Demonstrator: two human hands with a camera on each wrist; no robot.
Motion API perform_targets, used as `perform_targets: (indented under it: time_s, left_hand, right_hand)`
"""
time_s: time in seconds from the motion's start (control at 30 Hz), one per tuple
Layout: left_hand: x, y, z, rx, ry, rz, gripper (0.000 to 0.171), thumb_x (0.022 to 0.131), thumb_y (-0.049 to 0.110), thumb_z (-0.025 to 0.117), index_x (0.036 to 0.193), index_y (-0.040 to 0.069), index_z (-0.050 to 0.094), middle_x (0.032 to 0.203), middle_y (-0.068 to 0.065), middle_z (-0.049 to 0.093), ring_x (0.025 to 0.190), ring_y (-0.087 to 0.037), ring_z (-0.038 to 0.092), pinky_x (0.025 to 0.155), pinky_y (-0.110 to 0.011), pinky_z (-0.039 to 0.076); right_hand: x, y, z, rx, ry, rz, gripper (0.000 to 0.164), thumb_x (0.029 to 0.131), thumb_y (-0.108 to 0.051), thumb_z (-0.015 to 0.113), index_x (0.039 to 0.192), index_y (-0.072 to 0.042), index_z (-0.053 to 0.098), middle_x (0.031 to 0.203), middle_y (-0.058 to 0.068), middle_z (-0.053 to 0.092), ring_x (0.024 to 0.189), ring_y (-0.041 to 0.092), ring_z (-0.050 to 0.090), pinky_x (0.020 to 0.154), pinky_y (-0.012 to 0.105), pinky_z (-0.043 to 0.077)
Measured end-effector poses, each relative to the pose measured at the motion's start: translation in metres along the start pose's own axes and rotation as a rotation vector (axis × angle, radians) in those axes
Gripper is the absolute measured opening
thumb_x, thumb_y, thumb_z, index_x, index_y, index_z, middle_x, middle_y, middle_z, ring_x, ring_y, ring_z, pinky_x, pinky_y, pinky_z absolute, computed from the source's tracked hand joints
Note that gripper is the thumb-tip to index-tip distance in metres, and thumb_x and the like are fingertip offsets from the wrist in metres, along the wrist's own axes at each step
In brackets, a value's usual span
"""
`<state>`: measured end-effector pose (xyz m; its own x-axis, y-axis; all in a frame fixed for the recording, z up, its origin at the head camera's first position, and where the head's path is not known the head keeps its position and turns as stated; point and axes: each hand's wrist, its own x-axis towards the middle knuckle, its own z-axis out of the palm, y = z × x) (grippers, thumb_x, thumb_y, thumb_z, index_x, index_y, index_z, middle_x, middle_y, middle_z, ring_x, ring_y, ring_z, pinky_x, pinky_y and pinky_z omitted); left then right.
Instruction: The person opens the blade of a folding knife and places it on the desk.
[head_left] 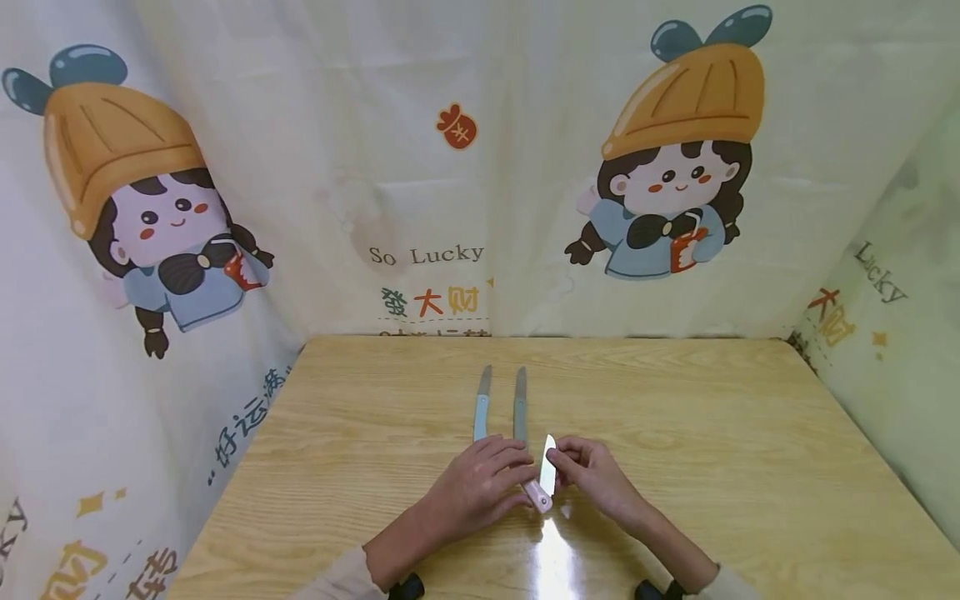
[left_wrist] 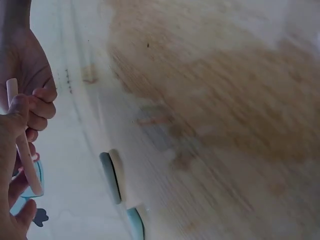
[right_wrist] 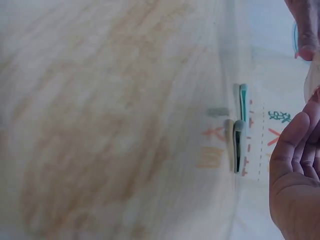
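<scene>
My left hand [head_left: 472, 487] holds a small folding knife [head_left: 537, 496] by its pale pink handle, above the table. The blade stands out at an angle from the handle, and my right hand [head_left: 600, 482] pinches it between thumb and fingers. In the left wrist view the pink handle [left_wrist: 29, 162] lies between the fingers and thumb. Just beyond the left hand, a light blue knife [head_left: 481, 412] and a grey-green knife [head_left: 521, 410] lie side by side with blades unfolded, pointing away from me. The left hand hides the near end of the blue one.
The wooden table [head_left: 360, 417] is bordered by a printed curtain [head_left: 315, 167] at the back and both sides. A bright light reflection [head_left: 553, 558] shows on the tabletop near the front. Black straps or devices [head_left: 407, 587] sit at both wrists.
</scene>
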<state>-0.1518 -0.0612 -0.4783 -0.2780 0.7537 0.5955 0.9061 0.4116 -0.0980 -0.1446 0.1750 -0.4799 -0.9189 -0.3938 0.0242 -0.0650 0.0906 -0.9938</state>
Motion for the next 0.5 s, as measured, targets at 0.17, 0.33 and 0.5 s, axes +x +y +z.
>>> perform_targets:
  time_s: [0.17,0.33,0.5]
  left_hand:
    - [-0.0044,0.0020,0.0028,0.071,0.005,-0.046,0.033,0.082,0.043,0.084,0.105,0.020,0.077,0.109,0.006,0.070,0.112,-0.013,0.062,0.093,-0.036,0.050]
    - [-0.0069,0.0016,0.0030,0.082,0.031,-0.085,0.029,0.080,0.045,0.084,0.098,0.023,0.078,0.102,0.009,0.069,0.103,-0.011,0.063,0.082,-0.034,0.049]
    - [-0.0087,0.0031,0.0004,0.082,0.016,-0.150,0.027,0.082,0.046,0.084,0.097,0.025,0.079,0.097,0.011,0.068,0.095,-0.010,0.060,0.079,-0.035,0.046]
  right_hand:
    - [-0.0006,0.0053,-0.0005,0.001,-0.003,-0.010,0.028,0.104,-0.012,0.059,0.106,0.016,0.060,0.080,0.008,0.065,0.071,0.017,0.065,0.069,0.031,0.058]
    - [-0.0006,0.0063,-0.0013,0.008,0.044,0.019,0.028,0.103,-0.013,0.062,0.107,0.015,0.062,0.083,0.010,0.067,0.073,0.017,0.065,0.068,0.030,0.057]
    - [-0.0009,0.0056,-0.0015,0.044,0.070,0.035,0.028,0.103,-0.011,0.062,0.107,0.017,0.060,0.084,0.013,0.068,0.073,0.016,0.066,0.068,0.030,0.058]
